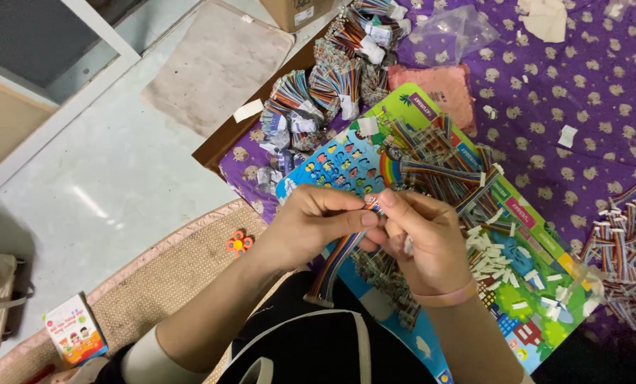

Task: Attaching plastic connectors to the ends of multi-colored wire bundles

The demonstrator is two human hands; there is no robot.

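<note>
My left hand (314, 226) and my right hand (423, 238) meet over my lap, pinching the top end of a rainbow-coloured ribbon cable (336, 263) between their fingertips. The cable hangs down and to the left from the pinch, its lower end near my dark clothing. A pink band circles my right wrist. Under the hands lies a colourful picture board (524, 284) carrying a heap of similar cables (439, 167) and several small white connector pieces (492, 252).
Bundled ribbon cables (318, 92) lie at the top centre, more loose cables (627, 249) at the right on a purple patterned cloth (581, 92). A woven mat (162, 277), an orange flower toy (239, 242), a small booklet (75, 328), a cardboard box (293, 11) and a clear plastic bag (453, 32) surround me.
</note>
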